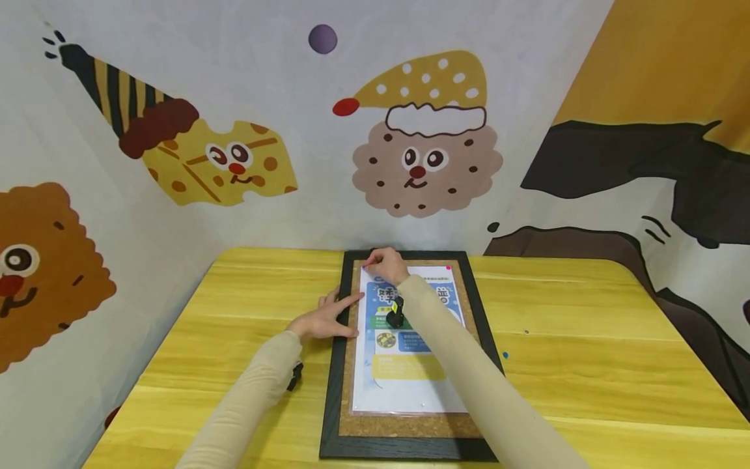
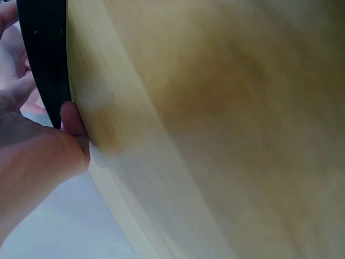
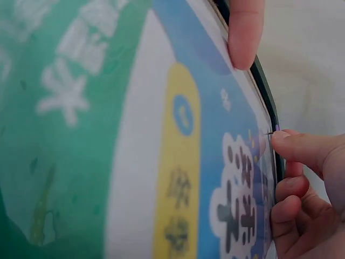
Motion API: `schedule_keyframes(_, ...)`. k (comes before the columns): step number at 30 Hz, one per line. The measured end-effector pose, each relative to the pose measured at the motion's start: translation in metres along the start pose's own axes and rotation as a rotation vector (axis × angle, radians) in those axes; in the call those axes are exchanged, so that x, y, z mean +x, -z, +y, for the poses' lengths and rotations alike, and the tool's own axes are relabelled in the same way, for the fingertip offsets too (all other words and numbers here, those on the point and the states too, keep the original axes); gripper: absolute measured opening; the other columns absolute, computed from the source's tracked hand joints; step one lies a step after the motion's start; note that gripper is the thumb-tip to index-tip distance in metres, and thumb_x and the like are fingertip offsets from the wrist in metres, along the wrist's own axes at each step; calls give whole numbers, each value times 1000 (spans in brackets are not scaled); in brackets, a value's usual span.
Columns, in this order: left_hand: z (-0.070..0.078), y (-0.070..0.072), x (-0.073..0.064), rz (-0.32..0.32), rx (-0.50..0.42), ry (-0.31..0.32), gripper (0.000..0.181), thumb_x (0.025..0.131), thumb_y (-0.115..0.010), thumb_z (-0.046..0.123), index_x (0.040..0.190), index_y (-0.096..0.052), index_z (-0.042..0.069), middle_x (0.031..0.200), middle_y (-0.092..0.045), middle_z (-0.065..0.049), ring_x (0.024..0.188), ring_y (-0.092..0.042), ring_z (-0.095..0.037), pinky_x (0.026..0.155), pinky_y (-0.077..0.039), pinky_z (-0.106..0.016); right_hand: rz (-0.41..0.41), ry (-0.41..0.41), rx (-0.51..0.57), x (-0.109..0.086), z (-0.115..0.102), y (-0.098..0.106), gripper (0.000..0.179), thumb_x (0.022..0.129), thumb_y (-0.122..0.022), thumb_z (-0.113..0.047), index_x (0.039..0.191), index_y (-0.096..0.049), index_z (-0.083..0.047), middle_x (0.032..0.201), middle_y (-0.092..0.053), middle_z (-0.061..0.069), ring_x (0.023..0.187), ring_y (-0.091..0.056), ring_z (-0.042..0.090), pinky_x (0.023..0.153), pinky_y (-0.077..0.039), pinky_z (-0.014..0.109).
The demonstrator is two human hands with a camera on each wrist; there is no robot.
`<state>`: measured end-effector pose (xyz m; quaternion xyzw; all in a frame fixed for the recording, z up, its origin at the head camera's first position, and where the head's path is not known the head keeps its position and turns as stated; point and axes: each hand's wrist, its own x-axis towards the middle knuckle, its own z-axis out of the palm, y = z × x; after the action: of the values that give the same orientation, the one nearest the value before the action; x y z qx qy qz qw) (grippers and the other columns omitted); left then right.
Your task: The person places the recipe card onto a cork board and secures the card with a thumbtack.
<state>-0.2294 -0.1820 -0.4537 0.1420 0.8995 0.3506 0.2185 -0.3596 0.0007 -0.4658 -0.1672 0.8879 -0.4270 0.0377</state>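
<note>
A printed poster [image 1: 404,398] in a clear sheet lies on a cork board [image 1: 410,426] with a black frame [image 1: 331,417]. At the poster's top left corner, my right hand [image 1: 388,266] pinches a purple push pin [image 3: 277,128] between thumb and finger; its thin needle shows in the right wrist view, pointing at the sheet. My left hand [image 1: 325,319] spreads over the frame's left side, thumb and index fingertip at the poster's left edge. In the left wrist view, one finger [image 2: 73,120] bends against the frame's outer edge. A pink push pin [image 1: 448,268] sits at the poster's top right corner.
The board lies on a yellow wood-grain table [image 1: 586,365], its top end near the wall [image 1: 328,221] painted with cartoon figures. To the right of the frame lie a small blue push pin [image 1: 506,355] and a tiny object [image 1: 526,332] too small to identify.
</note>
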Motion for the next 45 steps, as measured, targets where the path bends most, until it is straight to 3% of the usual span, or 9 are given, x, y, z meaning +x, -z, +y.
schedule_keyframes(32, 3, -2, -2, 4, 3, 7, 84, 85, -73, 33, 155, -26, 29, 158, 8, -23, 141, 1, -45, 101, -20, -69, 52, -112, -44, -4, -9, -3, 6, 84, -73, -12, 78, -74, -9, 84, -69, 1, 75, -57, 18, 71, -45, 32)
schedule_keyframes(45, 4, -1, -1, -2, -3, 21, 84, 86, -72, 33, 155, -25, 30, 158, 8, -23, 141, 0, -45, 100, -20, -70, -3, -97, 56, -4, -2, 5, 13, 86, -73, -17, 86, -76, -5, 87, -70, 6, 73, -57, 18, 66, -46, 30)
